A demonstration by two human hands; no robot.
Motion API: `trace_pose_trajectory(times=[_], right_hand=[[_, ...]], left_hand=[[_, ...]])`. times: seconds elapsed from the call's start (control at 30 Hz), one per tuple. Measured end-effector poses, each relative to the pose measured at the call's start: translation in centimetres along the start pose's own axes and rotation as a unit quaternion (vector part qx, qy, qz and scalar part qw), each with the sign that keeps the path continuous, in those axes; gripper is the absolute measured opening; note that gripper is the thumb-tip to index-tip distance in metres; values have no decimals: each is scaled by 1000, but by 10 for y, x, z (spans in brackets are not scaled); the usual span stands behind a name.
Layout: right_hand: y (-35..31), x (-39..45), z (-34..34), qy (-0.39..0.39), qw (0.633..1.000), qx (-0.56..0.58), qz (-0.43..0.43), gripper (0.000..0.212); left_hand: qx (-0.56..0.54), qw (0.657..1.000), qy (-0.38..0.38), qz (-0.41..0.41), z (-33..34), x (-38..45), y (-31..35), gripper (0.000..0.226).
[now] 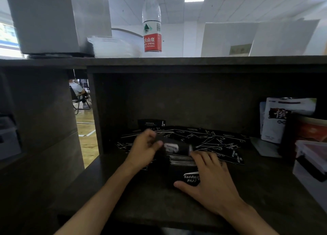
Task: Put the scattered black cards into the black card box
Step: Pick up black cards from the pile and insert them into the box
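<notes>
The black box (184, 172) lies on the dark surface (265, 190) in front of the person, its open end facing away, with a stack of cards (182, 160) showing white edges at its mouth. White script on the box's top reads upside down from here. The right hand (210, 179) lies over the box with fingers spread and nearly straight, thumb at the near end, fingertips at the mouth. The left hand (146, 149) is curled around a blurred black card (174, 148) with a white mark, held just above the stack; how many cards it grips cannot be told. Behind and to both sides, loose cards (208, 139) are scattered in an overlapping heap against the back wall of the recess. Another black box piece (150, 124) stands upright behind the heap, partly hidden. To the right stand white packets (281, 121) and a clear bin (309, 162), cut off by the frame edge. On the shelf (177, 61) above stands a water bottle (152, 22).
</notes>
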State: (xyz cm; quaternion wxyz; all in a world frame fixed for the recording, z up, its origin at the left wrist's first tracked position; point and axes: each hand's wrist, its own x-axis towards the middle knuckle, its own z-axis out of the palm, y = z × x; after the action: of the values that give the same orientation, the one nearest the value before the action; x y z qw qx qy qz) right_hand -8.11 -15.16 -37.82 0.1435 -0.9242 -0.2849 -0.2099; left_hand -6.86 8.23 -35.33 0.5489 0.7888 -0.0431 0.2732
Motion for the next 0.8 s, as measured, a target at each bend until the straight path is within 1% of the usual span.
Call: trace_pose_trajectory(times=[0.03,0.07,0.1,0.17,0.23,0.27,0.33,0.37,0.47,0.57,0.7,0.8], right_hand=[[1,0,1,4,1000,5,5,105],[1,0,2,6,1000,9,9,108],[1,0,4,7,1000,15,10,110],[1,0,6,6,1000,20,9,113],[2,1,7,7,1000,11,4,111],[2,1,7,9,1000,11,4,111],[3,0,6,18,999,30,5,111],[3,-1,5,20,999,42,4,110],[2,-4,0,22,998,65,0,106],[5,-9,-6,13,997,77,-3,101],[3,-10,-11,-10,1000,5,-28,97],[0,-10,-11,-28,999,-12,-24,99]], left_hand=[[8,998,-55,3,6,-7,3,17],[7,996,-91,1,9,-13,7,19],[4,994,-106,-10,10,-17,9,22],[3,992,-106,-64,13,-23,17,30],[39,984,-101,-144,23,-31,25,36],[54,978,-93,-181,32,-36,28,41],[38,973,-58,-221,50,-45,31,49],[22,973,-37,-228,57,-48,32,47],[30,976,23,-213,65,-52,38,26],[-3,973,66,-220,67,-55,41,22],[-79,974,51,-205,73,-63,44,19],[-117,970,35,-212,71,-62,48,15]])
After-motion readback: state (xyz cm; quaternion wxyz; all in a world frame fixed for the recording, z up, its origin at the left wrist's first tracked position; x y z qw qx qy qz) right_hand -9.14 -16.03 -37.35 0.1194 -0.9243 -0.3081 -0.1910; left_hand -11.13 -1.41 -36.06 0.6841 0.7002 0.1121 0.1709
